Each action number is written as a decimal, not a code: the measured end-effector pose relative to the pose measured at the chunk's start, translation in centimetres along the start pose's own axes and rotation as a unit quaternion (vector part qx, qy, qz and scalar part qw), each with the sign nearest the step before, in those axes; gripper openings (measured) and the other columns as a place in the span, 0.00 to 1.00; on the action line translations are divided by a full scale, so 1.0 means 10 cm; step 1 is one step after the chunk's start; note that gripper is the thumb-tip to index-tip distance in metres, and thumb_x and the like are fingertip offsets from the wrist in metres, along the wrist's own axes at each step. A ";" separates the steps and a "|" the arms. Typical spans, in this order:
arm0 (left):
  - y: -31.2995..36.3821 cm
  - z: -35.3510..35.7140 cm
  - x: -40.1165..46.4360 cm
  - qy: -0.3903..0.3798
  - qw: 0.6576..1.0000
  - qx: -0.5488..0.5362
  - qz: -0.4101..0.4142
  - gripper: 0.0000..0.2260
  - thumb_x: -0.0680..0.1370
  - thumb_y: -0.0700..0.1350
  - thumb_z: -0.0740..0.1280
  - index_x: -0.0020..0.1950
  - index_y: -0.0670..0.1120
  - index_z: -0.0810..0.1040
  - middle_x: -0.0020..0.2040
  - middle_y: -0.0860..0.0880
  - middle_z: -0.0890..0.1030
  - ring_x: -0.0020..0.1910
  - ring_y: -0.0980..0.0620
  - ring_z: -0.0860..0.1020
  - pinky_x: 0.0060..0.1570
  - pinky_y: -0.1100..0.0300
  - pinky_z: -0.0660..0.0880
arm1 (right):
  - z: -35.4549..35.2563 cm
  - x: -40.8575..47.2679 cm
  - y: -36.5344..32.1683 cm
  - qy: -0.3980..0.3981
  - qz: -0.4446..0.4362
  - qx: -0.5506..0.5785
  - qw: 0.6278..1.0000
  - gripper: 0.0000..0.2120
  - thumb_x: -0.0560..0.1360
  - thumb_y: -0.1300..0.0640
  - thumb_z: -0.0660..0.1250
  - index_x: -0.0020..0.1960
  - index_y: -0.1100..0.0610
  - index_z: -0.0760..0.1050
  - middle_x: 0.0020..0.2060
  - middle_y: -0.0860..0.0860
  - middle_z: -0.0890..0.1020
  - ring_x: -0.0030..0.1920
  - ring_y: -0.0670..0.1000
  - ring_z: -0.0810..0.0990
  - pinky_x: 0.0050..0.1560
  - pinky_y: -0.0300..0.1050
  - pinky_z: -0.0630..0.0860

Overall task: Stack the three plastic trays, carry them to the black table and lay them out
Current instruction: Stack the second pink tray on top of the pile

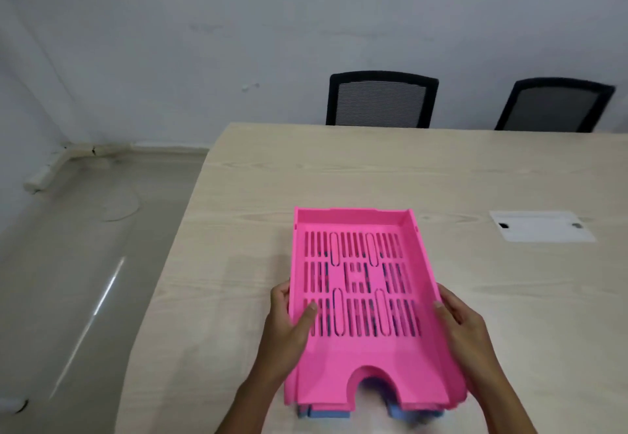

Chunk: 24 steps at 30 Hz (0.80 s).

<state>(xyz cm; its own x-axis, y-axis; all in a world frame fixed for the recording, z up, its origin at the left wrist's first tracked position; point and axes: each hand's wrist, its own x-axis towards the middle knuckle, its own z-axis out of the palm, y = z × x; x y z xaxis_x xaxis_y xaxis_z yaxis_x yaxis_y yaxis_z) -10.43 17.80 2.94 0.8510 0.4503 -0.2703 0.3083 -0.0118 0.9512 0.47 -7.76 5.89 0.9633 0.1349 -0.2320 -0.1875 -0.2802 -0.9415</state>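
On the pale wooden table, our left hand and right hand grip the stacked trays, pink on blue, seemingly ready to carry; laying out remains.

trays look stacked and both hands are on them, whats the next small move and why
Probably lift the stack straight up off the wooden table. The pink tray already sits on top of a blue tray, and the left hand and right hand grip its two long sides, so carrying seems next. No black table is in view.

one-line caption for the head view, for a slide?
Both hands, left and right, grip a pink tray stacked over a blue tray on a light wooden table.
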 end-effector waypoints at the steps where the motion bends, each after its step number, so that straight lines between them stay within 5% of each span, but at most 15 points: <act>1: -0.01 0.07 0.00 -0.003 1.000 0.006 -0.003 0.16 0.79 0.45 0.68 0.62 0.56 0.67 0.57 0.58 0.81 0.50 0.69 0.81 0.48 0.67 0.75 | -0.08 0.00 0.02 0.004 0.004 -0.001 1.000 0.17 0.82 0.63 0.62 0.63 0.45 0.77 0.42 0.31 0.86 0.40 0.34 0.85 0.35 0.30 0.80; 8: -0.06 0.33 -0.01 -0.014 0.999 0.047 -0.012 0.19 0.79 0.46 0.68 0.65 0.55 0.63 0.55 0.62 0.79 0.47 0.73 0.80 0.44 0.71 0.75 | -0.24 -0.02 0.20 0.008 0.024 0.010 1.000 0.17 0.82 0.60 0.63 0.57 0.37 0.79 0.48 0.33 0.86 0.44 0.37 0.86 0.39 0.35 0.83; 15: -0.11 0.28 0.03 0.018 0.999 0.043 -0.008 0.18 0.79 0.44 0.68 0.65 0.57 0.65 0.56 0.60 0.80 0.52 0.59 0.82 0.50 0.60 0.78 | -0.17 0.05 0.28 -0.011 0.022 0.020 0.999 0.19 0.83 0.60 0.62 0.61 0.37 0.78 0.55 0.38 0.86 0.56 0.48 0.85 0.57 0.55 0.82; 20: -0.13 0.31 0.05 0.006 0.999 0.042 -0.016 0.20 0.80 0.47 0.67 0.66 0.59 0.63 0.55 0.61 0.80 0.53 0.56 0.83 0.48 0.59 0.78 | -0.21 0.11 0.33 -0.016 0.036 0.031 0.999 0.19 0.82 0.59 0.62 0.57 0.34 0.77 0.51 0.31 0.85 0.51 0.40 0.85 0.51 0.45 0.82; 24: -0.13 0.33 0.02 0.011 0.999 0.047 -0.016 0.20 0.80 0.47 0.67 0.66 0.61 0.62 0.55 0.65 0.78 0.55 0.54 0.82 0.54 0.54 0.78 | -0.24 0.15 0.39 -0.011 0.042 0.031 0.999 0.17 0.82 0.58 0.64 0.59 0.35 0.77 0.51 0.33 0.85 0.51 0.42 0.86 0.52 0.48 0.83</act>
<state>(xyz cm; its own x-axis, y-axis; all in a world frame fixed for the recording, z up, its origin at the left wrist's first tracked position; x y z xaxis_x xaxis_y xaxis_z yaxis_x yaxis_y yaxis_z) -9.18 14.94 1.17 0.8312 0.4707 -0.2961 0.3747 -0.0807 0.9236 1.67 -10.95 2.49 0.9391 0.1348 -0.3160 -0.2800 -0.2329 -0.9313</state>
